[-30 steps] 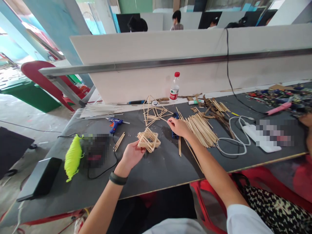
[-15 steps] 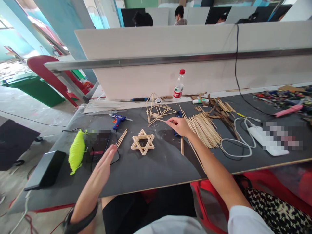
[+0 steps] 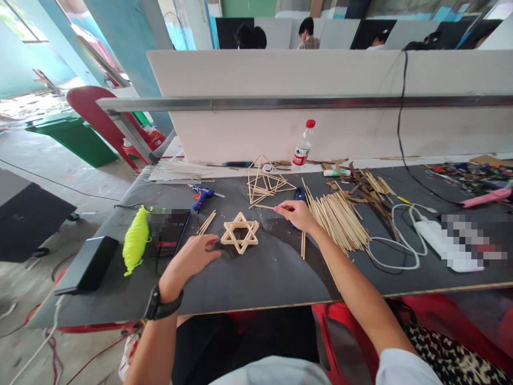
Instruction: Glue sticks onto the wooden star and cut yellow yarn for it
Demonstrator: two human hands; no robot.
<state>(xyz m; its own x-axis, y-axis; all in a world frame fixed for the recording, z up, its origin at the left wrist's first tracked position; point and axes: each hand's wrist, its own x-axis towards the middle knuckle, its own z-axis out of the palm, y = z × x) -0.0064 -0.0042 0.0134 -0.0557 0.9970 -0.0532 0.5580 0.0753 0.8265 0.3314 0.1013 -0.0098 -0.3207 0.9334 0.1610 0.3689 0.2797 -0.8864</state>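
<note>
A six-pointed star of wooden sticks point(image 3: 240, 233) lies flat on the dark table point(image 3: 260, 278). My left hand point(image 3: 193, 256) rests on the table just left of the star, fingers apart, fingertips near its lower left point and holding nothing. My right hand point(image 3: 295, 213) is farther back, pinching a single thin wooden stick point(image 3: 264, 207) that points left. Just behind it stands a pyramid frame of sticks point(image 3: 266, 182). A large pile of loose sticks point(image 3: 340, 216) lies to the right of my right hand.
A blue glue gun point(image 3: 203, 195), a neon yellow yarn bundle point(image 3: 135, 240), a phone point(image 3: 170, 233) and a black box point(image 3: 87, 264) lie at left. A water bottle point(image 3: 303, 147) stands by the white partition point(image 3: 320, 128). White cable and power strip point(image 3: 435, 238) lie at right. Other people sit beyond the partition.
My left hand set the star flat on the table, lifted away, and has come back down beside it. My right hand stayed by the stick pile with its stick.
</note>
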